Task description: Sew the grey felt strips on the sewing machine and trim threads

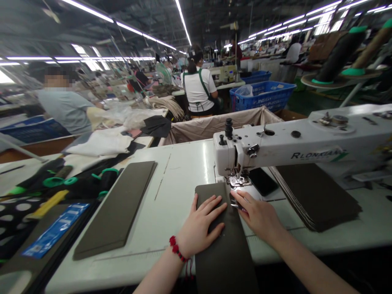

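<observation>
The left hand (200,226) lies flat with fingers spread on a long, smooth, dark olive panel (225,261), a red-and-black beaded bracelet (177,247) around its wrist. The right hand (260,214) is curled around small metal snips (235,203) at the panel's right edge; its fingers hide most of their body, so whether the blades meet is hard to tell. The panel rests on a glossy pale table (171,175), its rounded far corner near the metal foot of a white sewing machine (275,141), its near end cut off by the bottom edge. A flat black slab (263,181) lies partly hidden behind the machine's head. To the right is a fanned stack (318,196) of similar panels, partly covered by the machine arm; to the left, a narrow pile (118,208) with straight edges. Farther left, black thread spools (108,181) with green ends lie in a jumble. Beyond the table, a bin (202,130) lined with wrinkled beige cloth shows little of its inside. Behind it, a blue plastic basket (263,96) holds a clear bag (244,90); its other contents are unclear. 2 large thread cones (341,55) at upper right are blurred.
</observation>
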Action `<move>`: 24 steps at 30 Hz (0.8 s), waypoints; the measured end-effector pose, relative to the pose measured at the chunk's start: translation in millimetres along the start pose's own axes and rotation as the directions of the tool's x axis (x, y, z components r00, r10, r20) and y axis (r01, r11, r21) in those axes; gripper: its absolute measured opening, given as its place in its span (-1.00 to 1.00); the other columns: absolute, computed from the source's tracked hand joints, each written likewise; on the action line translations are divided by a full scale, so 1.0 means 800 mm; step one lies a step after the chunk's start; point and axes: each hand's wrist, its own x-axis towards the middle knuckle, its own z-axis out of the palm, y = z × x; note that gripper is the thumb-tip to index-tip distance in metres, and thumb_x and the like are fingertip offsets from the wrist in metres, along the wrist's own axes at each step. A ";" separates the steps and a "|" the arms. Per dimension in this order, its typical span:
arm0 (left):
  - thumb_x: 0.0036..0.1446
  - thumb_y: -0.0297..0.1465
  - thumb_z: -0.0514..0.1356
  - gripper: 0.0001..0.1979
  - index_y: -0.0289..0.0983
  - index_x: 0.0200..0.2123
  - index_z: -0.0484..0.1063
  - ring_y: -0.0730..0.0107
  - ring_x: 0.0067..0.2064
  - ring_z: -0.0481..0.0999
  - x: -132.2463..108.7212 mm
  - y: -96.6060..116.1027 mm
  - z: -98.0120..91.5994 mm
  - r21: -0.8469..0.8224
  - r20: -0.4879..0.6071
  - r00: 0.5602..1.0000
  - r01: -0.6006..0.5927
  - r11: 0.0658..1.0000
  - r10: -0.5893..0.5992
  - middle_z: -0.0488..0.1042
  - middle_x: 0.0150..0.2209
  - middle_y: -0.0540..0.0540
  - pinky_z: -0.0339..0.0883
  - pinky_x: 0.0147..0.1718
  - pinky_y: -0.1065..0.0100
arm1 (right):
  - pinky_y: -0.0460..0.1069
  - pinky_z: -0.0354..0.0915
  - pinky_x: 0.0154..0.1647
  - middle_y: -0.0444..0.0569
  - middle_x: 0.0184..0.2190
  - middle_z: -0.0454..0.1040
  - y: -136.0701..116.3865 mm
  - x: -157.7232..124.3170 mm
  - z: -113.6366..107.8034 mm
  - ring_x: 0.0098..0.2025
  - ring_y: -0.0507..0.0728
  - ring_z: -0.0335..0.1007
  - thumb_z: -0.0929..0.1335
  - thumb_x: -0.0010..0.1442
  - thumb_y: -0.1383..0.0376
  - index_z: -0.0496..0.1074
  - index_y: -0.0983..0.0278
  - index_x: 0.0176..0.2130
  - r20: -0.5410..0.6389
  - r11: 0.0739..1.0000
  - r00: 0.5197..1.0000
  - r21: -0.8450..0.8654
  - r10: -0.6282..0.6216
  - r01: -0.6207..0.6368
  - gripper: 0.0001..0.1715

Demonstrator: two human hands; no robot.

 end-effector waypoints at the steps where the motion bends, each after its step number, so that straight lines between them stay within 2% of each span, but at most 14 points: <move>1: 0.30 -0.27 0.05 -0.47 -0.02 0.31 0.06 0.14 0.34 0.02 0.000 0.000 -0.001 -0.003 0.001 1.000 -0.003 1.000 0.003 0.05 0.34 0.00 -0.48 0.27 -0.18 | 0.01 0.36 -0.28 -0.09 0.25 0.22 0.000 0.000 0.000 -0.17 0.13 0.48 0.22 0.29 0.28 0.11 0.04 0.28 0.002 1.000 1.000 0.000 -0.002 0.002 -0.40; 18: 0.28 -0.28 0.07 -0.46 -0.01 0.30 0.07 0.13 0.32 0.08 0.006 -0.007 0.001 -0.020 -0.036 0.999 -0.011 1.000 0.010 0.09 0.33 -0.02 -0.43 0.28 -0.15 | 0.01 0.38 -0.30 -0.14 0.25 0.21 0.000 0.003 -0.002 -0.14 0.13 0.47 0.22 0.29 0.28 0.10 0.05 0.28 0.009 1.000 1.000 -0.015 0.003 -0.003 -0.41; 24: 0.29 -0.29 0.07 -0.47 0.01 0.30 0.08 0.15 0.33 0.05 0.005 -0.006 -0.001 -0.027 -0.027 1.000 -0.012 1.000 0.011 0.09 0.33 0.00 -0.52 0.28 -0.15 | 0.02 0.39 -0.28 -0.14 0.24 0.23 0.001 0.002 -0.001 -0.12 0.14 0.47 0.21 0.30 0.28 0.15 0.05 0.25 -0.002 1.000 1.000 0.015 0.002 -0.002 -0.45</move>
